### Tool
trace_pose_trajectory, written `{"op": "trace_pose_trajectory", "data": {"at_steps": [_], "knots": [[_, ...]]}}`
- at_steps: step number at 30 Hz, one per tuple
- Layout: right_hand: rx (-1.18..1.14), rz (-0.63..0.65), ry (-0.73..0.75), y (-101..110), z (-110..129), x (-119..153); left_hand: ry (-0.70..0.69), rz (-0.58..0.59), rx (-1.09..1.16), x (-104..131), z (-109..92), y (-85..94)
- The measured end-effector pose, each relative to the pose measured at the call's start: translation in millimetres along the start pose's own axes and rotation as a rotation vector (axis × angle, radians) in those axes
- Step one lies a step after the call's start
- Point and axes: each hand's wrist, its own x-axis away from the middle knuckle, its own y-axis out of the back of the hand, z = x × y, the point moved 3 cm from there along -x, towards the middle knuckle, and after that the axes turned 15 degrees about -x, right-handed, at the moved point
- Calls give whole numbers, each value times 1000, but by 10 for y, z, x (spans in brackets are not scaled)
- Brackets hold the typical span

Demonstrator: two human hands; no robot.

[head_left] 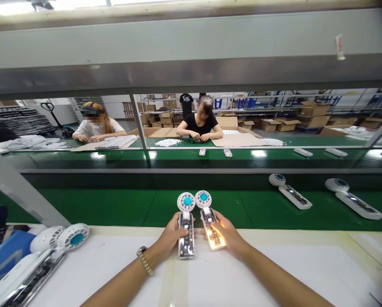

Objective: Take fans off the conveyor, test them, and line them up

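Your white worktable (321, 260) meets the green belt (120, 209) along an edge that crosses the lower middle of the frame, and your hands sit right at that edge. Open tabletop stretches from your right forearm to the lower right of the frame; a narrower strip lies between your left forearm and the stacked devices (77, 238) at lower left. A slanting post (24, 187) bounds the left side, and a gray beam (191, 42) spans the top.

At lower center, your left hand (173, 233) is closed around the left device (186, 249), thumb on its front; your right hand (232, 236) is wrapped around the right device (218, 243), thumb across its face. Each has a round white vented head with a blue center and a clear-fronted body showing dark parts. The left one stands nearly straight; the right one leans, its lower part glowing yellow-white.

Most of your fingers are hidden behind the bodies. The glare washes out detail on the right device, and you cannot tell whether the two heads touch. The stacked devices run off the lower left border, and your forearms are cut off at the bottom.
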Motion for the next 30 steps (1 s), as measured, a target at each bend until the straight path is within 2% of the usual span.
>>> {"op": "trace_pose_trajectory", "data": {"at_steps": [10, 19, 26, 30], "knots": [[-1, -26, -30, -49, 16, 18, 6, 8, 28, -12, 26, 5], [-17, -60, -38, 9, -17, -11, -20, 19, 21, -1, 21, 7], [-50, 90, 25, 6, -25, -4, -70, 83, -1, -7, 56, 20], [-42, 139, 54, 25, -42, -12, -58, 77, -22, -4, 64, 23]]}}
